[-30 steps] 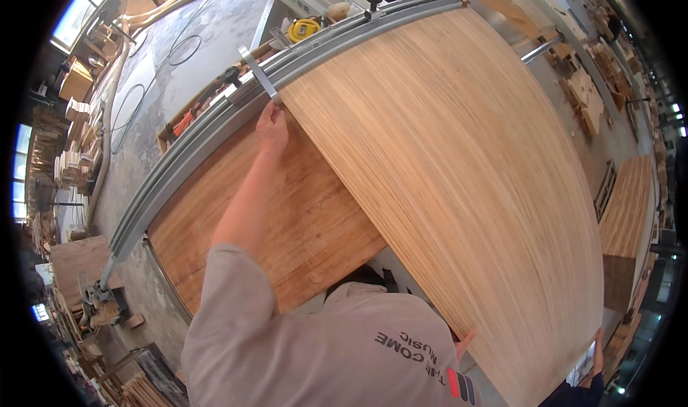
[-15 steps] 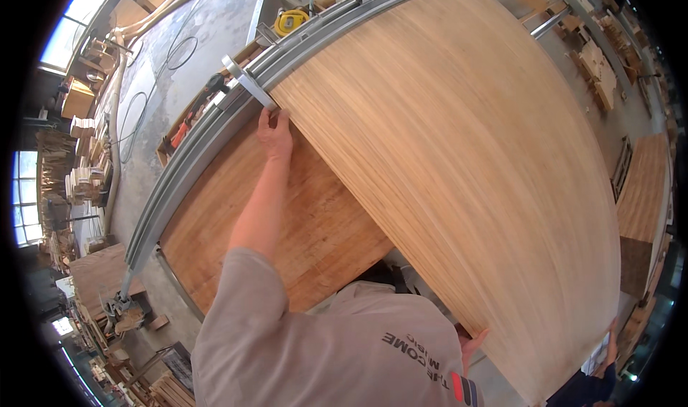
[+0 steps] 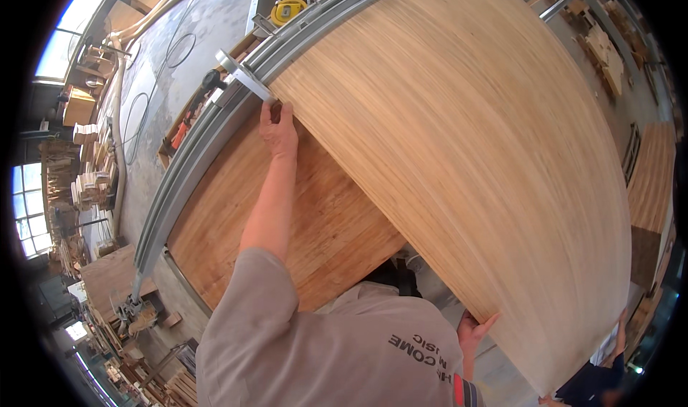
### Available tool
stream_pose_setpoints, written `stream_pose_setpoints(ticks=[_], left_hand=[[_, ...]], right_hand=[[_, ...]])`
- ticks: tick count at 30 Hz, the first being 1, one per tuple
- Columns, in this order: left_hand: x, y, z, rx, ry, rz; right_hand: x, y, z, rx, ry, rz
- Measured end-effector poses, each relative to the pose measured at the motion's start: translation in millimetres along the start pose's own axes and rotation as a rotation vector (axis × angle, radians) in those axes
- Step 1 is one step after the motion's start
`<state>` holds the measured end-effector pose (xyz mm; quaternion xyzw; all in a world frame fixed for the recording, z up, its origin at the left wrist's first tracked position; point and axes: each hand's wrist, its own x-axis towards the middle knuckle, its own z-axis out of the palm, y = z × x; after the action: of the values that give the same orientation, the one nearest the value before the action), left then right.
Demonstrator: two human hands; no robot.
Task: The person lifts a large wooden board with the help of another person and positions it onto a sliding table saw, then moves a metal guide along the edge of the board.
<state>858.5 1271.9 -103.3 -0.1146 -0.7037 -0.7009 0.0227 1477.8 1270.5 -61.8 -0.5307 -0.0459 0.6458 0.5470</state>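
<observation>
A large light-brown wooden panel (image 3: 459,149) lies slanting across a darker wooden table surface (image 3: 315,213). Its far left corner meets a small silver metal stop (image 3: 247,79) on a long grey rail. My left hand (image 3: 279,131) reaches forward to that corner, with bent fingertips closed around the stop's end and the thumb next to the panel's edge. Close to my body, my right hand (image 3: 473,329) grips the panel's near edge, thumb on top and fingers partly hidden underneath. At the lower right, another person's hand (image 3: 621,332) touches the panel's far side.
The grey rail (image 3: 168,199) curves along the table's far side, with a black knob (image 3: 213,79) on it. Beyond it sit a yellow tape measure (image 3: 288,10) and an open wooden tray. Stacked wood (image 3: 89,188) stands at left. Another wooden stack (image 3: 651,185) is at right.
The view has shifted slightly, and more of my right hand shows at the panel's edge. My left hand stays by the stop. The other person's dark sleeve shows a little more.
</observation>
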Motion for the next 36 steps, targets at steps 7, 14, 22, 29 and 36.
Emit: stream_pose_setpoints(ticks=[7,14,22,29,36], left_hand=[[0,0,-1,0.005,0.016,-0.029],[0,-5,0,0.056,0.06,0.03],[-5,16,3,0.185,0.039,-0.027],[-4,0,2,0.086,0.069,0.016],[-5,2,7,-0.032,0.089,0.094]], right_hand=[[-7,0,10,-0.005,0.125,-0.007],[-4,0,12,0.005,0.139,0.007],[-3,3,10,-0.061,0.156,-0.013],[1,2,7,-0.133,0.102,-0.026],[4,2,4,-0.131,0.101,-0.028]])
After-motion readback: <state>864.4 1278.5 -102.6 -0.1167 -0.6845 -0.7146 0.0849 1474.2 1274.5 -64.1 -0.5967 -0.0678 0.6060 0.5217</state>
